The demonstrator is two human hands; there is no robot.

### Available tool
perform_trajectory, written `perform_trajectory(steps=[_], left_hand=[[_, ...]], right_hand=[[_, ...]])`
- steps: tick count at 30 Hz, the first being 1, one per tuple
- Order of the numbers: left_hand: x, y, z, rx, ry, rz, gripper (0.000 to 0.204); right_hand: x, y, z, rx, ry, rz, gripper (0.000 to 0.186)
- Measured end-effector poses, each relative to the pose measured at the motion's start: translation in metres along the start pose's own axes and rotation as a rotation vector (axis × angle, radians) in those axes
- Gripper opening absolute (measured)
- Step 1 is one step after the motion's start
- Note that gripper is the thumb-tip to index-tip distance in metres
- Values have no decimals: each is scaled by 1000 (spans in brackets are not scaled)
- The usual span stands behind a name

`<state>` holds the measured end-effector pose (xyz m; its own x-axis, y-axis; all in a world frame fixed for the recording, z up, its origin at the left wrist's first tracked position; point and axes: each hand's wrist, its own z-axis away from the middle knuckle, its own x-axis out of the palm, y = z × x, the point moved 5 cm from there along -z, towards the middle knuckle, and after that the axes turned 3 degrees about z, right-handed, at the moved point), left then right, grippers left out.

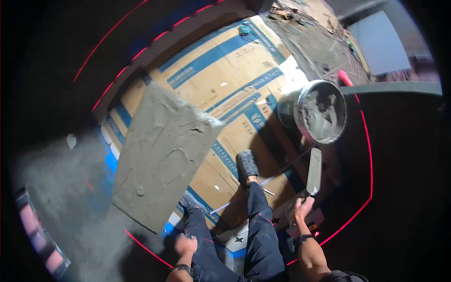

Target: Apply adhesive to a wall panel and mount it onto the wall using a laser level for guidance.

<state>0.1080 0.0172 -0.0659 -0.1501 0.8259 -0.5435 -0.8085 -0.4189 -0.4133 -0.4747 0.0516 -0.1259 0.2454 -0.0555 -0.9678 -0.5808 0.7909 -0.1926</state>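
My right hand (pixel 303 207) is closed on the handle of a long trowel (pixel 314 169), whose flat blade points away from me, below a bucket (pixel 289 110) of wet grey mortar. My left hand (pixel 186 245) is closed low by my left leg; what it holds, if anything, is hidden. Ahead of it, to my left, a rectangular slab (pixel 159 155) lies tilted across the view, its top coated in uneven grey mortar.
Cardboard sheets (pixel 211 61) cover the floor under my feet. A small green object (pixel 244 29) lies at their far edge. Debris (pixel 300 16) and a pale panel (pixel 378 44) are at the back right, with a curved ledge (pixel 390 87) below. Red laser lines cross the surroundings.
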Motion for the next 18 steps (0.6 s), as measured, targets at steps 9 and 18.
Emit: perform_trajectory(steps=[9, 18], left_hand=[[21, -58, -11, -99, 135, 272, 39], [17, -65, 0, -260, 18, 443, 37]], right_hand=[[-76, -252, -39, -333, -375, -178, 27], [21, -460, -65, -445, -530, -273, 41]])
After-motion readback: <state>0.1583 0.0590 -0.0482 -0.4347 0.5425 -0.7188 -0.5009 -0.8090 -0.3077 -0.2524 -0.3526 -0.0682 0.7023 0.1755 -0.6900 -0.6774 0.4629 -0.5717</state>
